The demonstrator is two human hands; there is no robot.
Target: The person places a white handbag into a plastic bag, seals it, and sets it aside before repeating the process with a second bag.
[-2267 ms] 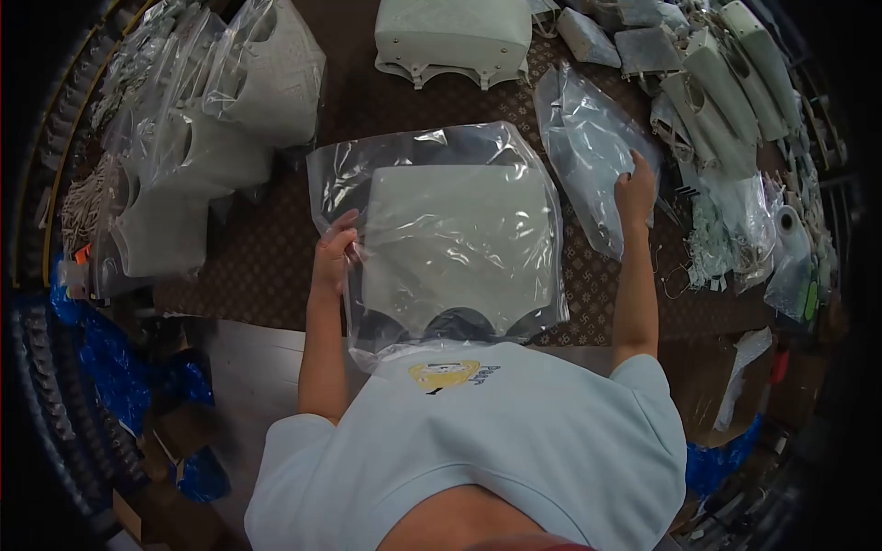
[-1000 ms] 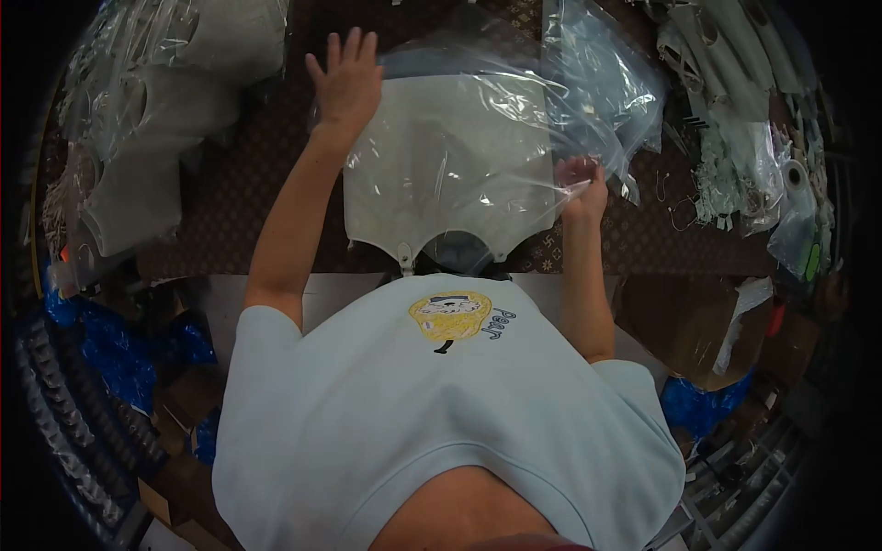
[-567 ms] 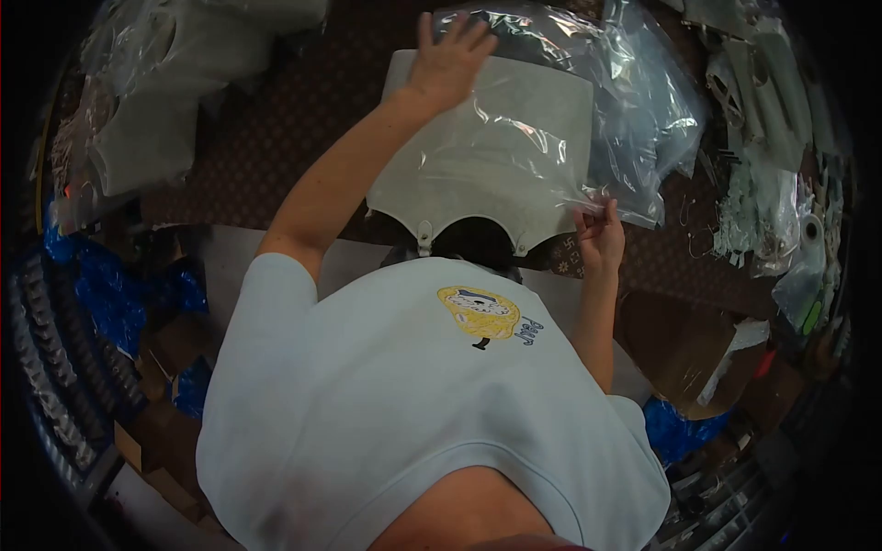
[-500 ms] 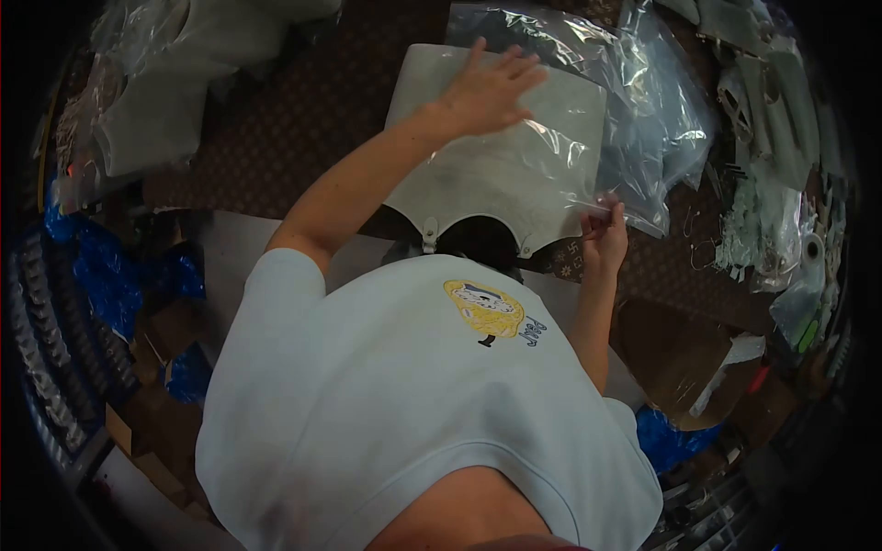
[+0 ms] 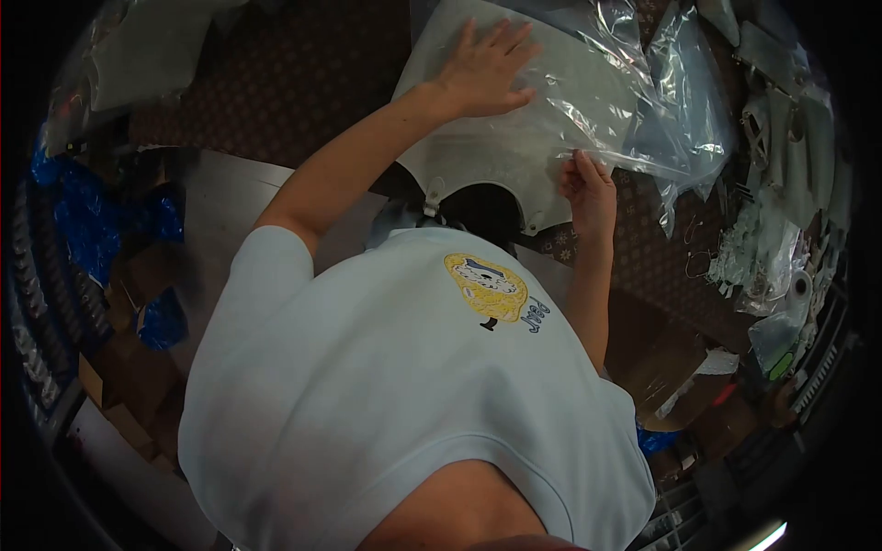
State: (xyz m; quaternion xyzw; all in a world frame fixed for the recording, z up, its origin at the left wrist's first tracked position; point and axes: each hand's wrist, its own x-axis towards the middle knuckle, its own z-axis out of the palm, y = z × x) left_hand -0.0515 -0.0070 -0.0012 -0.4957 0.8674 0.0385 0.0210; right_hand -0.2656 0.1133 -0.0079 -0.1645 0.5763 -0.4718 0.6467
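Note:
A pale grey leather panel (image 5: 514,151) with a curved cut-out at its near edge lies on the dark patterned tabletop (image 5: 303,83), partly inside a clear plastic bag (image 5: 634,110). My left hand (image 5: 487,66) lies flat on the panel, fingers spread, pressing it down. My right hand (image 5: 585,184) pinches the bag's near edge at the panel's right side.
More clear bags with pale grey parts lie at the upper left (image 5: 147,55). Pale parts, cords and small bags (image 5: 781,184) crowd the table's right side. Blue plastic (image 5: 83,220) and cardboard boxes (image 5: 138,386) sit below the table at left. A brown box (image 5: 680,367) is at lower right.
The panel has come further out of the bag. My left hand went from the bag's left edge onto the panel and flattened there. My right hand left the other bag and gripped this bag's edge.

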